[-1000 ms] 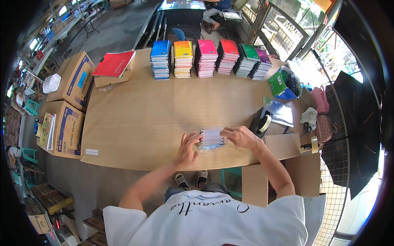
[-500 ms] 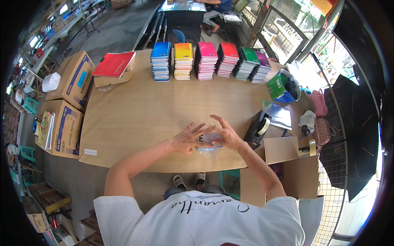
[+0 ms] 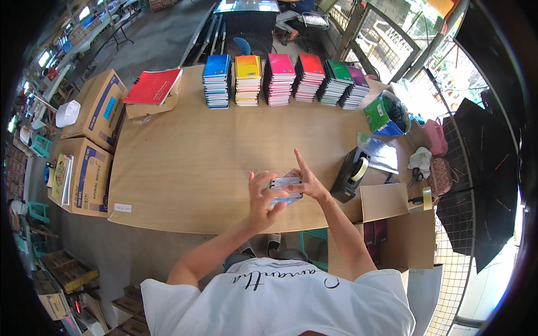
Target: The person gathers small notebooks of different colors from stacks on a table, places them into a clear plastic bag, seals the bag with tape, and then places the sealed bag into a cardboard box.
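Both of my hands gripped a small clear-wrapped packet (image 3: 284, 189) raised just above the near edge of the wooden table (image 3: 185, 168): my left hand (image 3: 262, 203) clasped its left end with fingers spread, my right hand (image 3: 307, 183) pinched its right end, index finger pointing away from me. What the wrap held I could not tell.

Just right of my hands stood a black tape dispenser (image 3: 350, 175), and beyond it an open cardboard box (image 3: 392, 221) off the table's near right corner, with dark covers showing inside. Farther right sat a green and blue bag (image 3: 385, 115), its dark contents unclear. Along the far edge ran six stacks of spiral notebooks (image 3: 283, 78), blue through purple. A red notebook (image 3: 152, 87) topped a small box at far left. Two closed cartons (image 3: 92, 140) stood off the left side.

A second before, the packet had lain flat on the table under both hands; half a second before, I had begun lifting it, and by now it was higher and tilted.
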A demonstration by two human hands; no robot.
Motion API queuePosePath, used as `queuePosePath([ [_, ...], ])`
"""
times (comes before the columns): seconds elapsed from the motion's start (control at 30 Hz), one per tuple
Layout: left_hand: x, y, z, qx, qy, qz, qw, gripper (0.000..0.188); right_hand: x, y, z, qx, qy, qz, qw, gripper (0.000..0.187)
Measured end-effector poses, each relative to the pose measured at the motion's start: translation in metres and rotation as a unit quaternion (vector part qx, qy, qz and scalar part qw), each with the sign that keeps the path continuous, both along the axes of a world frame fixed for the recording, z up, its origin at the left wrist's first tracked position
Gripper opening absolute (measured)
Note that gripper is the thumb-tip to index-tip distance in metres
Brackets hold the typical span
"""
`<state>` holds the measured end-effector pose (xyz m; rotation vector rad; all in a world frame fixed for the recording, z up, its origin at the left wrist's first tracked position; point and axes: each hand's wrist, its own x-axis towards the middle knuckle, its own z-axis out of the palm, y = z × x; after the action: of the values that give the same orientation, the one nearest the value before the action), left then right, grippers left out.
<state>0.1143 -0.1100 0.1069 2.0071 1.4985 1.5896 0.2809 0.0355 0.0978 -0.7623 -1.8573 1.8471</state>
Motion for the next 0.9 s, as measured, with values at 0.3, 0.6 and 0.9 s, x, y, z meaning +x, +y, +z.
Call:
queuePosePath([
  [0.3, -0.007, 0.017, -0.003, -0.063, 0.234, -0.003, 0.97, 0.04, -0.003, 0.007, 0.006, -0.02, -0.022, 0.018, 0.999, 0.121],
  [0.6, -0.005, 0.058, -0.015, -0.275, -0.251, -0.066, 0.926, 0.104, 0.001, 0.014, -0.008, -0.126, 0.078, -0.008, 0.989, 0.123],
  [0.9, 0.005, 0.053, -0.029, -0.278, -0.355, -0.042, 0.892, 0.054, 0.009, -0.024, -0.011, 0.066, 0.092, -0.125, 0.986, 0.056],
])
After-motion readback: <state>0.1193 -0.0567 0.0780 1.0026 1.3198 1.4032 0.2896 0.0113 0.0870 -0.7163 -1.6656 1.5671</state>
